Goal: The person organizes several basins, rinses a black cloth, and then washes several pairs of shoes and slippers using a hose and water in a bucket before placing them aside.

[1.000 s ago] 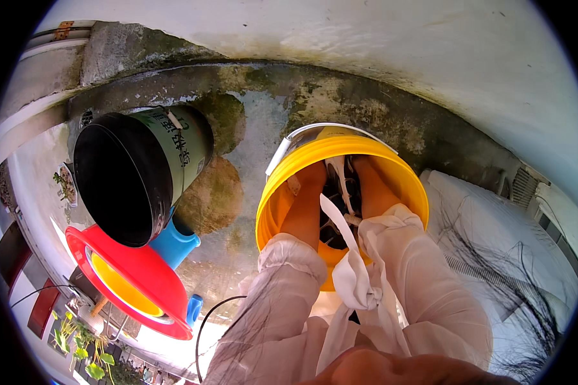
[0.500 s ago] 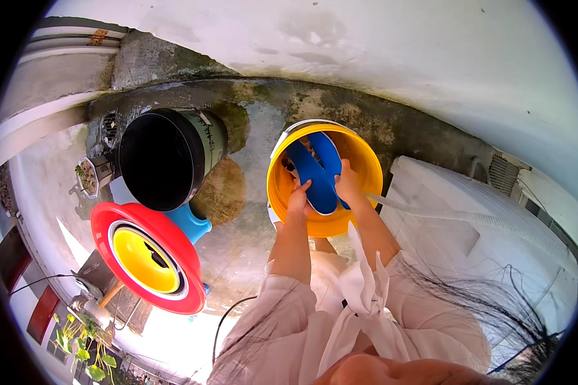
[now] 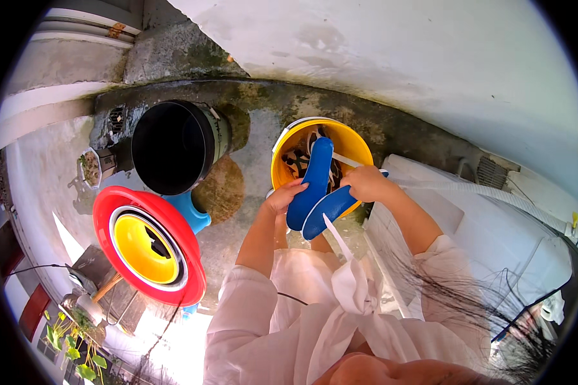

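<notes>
I hold two blue shoe insoles over a yellow bucket [image 3: 353,144] on the wet concrete floor. My left hand [image 3: 284,196] grips the lower end of one blue insole [image 3: 312,179], which stands nearly upright. My right hand [image 3: 365,183] grips the second blue insole [image 3: 327,210], which slants down to the left. Inside the bucket lie dark and white striped shoes [image 3: 300,160], partly hidden by the insoles. My white sleeves come up from the lower edge.
A large black bucket [image 3: 170,146] stands to the left. Below it is a red basin [image 3: 149,236] holding a yellow one, with a blue scoop [image 3: 189,212] beside it. A white washing machine [image 3: 494,237] with a hose is at the right. A stained wall runs behind.
My hands have come up out of the yellow bucket with the two blue insoles. The view has pulled back from the bucket.
</notes>
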`<state>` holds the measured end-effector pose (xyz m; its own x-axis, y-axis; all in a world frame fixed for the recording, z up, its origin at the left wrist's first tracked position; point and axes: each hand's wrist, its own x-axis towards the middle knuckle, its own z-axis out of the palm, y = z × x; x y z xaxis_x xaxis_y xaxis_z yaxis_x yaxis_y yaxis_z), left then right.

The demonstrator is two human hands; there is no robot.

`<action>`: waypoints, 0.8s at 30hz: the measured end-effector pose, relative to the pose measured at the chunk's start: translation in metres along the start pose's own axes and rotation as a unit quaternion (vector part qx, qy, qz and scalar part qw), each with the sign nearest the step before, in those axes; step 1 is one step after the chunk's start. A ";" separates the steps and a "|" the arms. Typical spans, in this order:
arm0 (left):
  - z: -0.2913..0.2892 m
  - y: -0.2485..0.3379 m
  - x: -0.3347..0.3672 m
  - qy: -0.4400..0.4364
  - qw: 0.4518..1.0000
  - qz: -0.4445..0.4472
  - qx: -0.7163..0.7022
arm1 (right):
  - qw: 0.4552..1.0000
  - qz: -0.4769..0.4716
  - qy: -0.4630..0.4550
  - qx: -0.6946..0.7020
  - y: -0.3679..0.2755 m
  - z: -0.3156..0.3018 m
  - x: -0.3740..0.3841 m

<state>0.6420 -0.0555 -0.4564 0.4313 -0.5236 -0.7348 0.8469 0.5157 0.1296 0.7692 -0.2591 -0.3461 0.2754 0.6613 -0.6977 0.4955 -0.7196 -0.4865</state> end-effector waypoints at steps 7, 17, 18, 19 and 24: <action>0.008 -0.022 -0.033 0.027 0.959 0.096 0.267 | 0.910 -0.202 0.355 0.071 -0.043 0.032 0.065; -0.047 -0.055 -0.141 0.237 0.942 0.200 0.130 | 0.878 0.356 0.232 0.220 0.123 0.193 0.179; -0.054 -0.060 -0.145 0.276 0.927 0.211 0.141 | 0.883 0.331 0.159 0.293 0.130 0.186 0.190; -0.066 -0.058 -0.142 0.282 0.924 0.225 0.128 | 0.887 0.325 0.099 0.312 0.136 0.180 0.200; -0.078 -0.081 -0.117 0.314 0.916 0.249 0.017 | 0.872 0.270 0.037 0.407 0.110 0.148 0.172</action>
<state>0.4983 0.0167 -0.4330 0.5115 0.2694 -0.8159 0.6085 0.5568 0.5654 0.7493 -0.2554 -0.5972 0.3546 0.1701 -0.9194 -0.4637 -0.8219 -0.3309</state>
